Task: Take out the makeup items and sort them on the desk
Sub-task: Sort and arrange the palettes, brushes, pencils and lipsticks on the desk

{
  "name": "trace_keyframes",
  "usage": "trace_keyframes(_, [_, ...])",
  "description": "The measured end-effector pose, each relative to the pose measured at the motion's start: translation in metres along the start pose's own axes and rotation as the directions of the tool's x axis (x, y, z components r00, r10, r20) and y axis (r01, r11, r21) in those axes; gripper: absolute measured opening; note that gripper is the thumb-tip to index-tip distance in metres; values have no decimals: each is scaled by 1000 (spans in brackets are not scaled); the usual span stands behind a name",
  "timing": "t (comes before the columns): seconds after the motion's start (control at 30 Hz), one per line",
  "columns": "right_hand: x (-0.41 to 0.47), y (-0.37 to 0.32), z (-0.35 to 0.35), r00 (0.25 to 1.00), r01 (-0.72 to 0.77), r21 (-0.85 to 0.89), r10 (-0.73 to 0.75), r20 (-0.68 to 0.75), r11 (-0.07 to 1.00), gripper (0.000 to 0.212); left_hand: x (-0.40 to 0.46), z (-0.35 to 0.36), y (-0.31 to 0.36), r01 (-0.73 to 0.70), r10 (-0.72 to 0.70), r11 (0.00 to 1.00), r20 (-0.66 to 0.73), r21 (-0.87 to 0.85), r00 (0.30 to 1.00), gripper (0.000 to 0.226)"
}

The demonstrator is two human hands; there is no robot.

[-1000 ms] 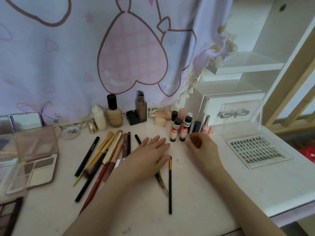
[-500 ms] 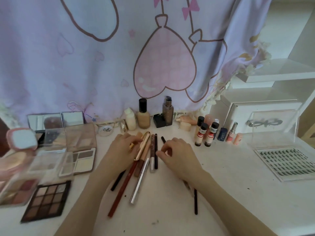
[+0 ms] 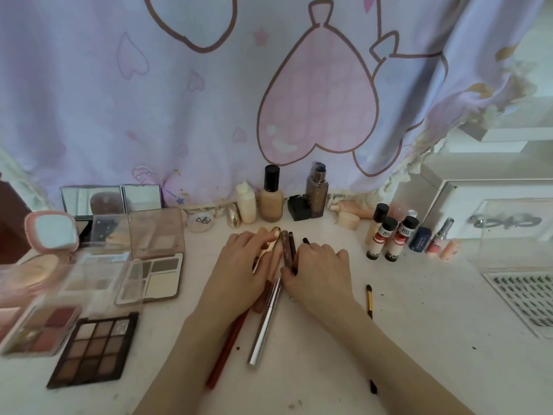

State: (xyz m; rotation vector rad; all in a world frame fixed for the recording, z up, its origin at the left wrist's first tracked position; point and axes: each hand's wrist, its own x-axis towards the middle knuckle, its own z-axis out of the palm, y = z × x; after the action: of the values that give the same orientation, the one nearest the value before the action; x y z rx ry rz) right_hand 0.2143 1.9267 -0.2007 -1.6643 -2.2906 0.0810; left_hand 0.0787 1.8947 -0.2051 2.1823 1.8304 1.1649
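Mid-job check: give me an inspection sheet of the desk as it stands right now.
Surface: white desk, dark specks.
Job's things: pens and brushes bunched at centre; palettes left; bottles at back; small tubes right.
Clutter: gold-handled brush lying apart, right of the bunch.
Grippers: left hand and right hand press the bunch from either side.
Cables: nothing seen.
Surroundings: heart-print curtain; white box; lash tray.
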Motion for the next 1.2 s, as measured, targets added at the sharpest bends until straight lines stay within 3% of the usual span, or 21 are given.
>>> trace_keyframes(0.5, [1, 2, -9, 994, -53, -66, 59, 94, 996, 29, -4, 2, -6, 44, -45, 999, -22, -15, 999, 28])
trace_keyframes(0.6, [2, 9, -12, 999, -47, 16, 47, 22, 999, 32, -3, 3, -6, 26, -26, 1000, -24, -2, 999, 36])
trace_keyframes(0.7, [3, 20, -21, 996, -77, 290, 85, -14, 954, 26, -1, 4, -4, -38, 40, 999, -65, 21, 997, 46])
trace_keyframes(0.77, [2, 28, -29, 991, -120, 512, 137, 5, 850, 17, 1, 5, -2, -92, 99, 993, -92, 74, 991, 44])
trace_keyframes(0.87, [1, 38, -35, 973, -141, 709, 228, -29, 691, 11, 4, 8, 3, -116, 127, 986, -89, 122, 988, 43])
trace_keyframes(0.97, [1, 41, -45, 977, -139, 909, 207, 61, 392, 9, 5, 10, 4, -105, 115, 988, -83, 117, 990, 45])
trace_keyframes(1.13, [-2, 36, -47, 967, -236, 962, 61, 246, -135, 27, 3, 6, 11, -82, 73, 994, -134, -66, 988, 23])
trace_keyframes(1.2, [-2, 34, -45, 959, -235, 944, 102, 264, -232, 29, 1, 6, 16, -72, 60, 993, -124, -94, 990, 15])
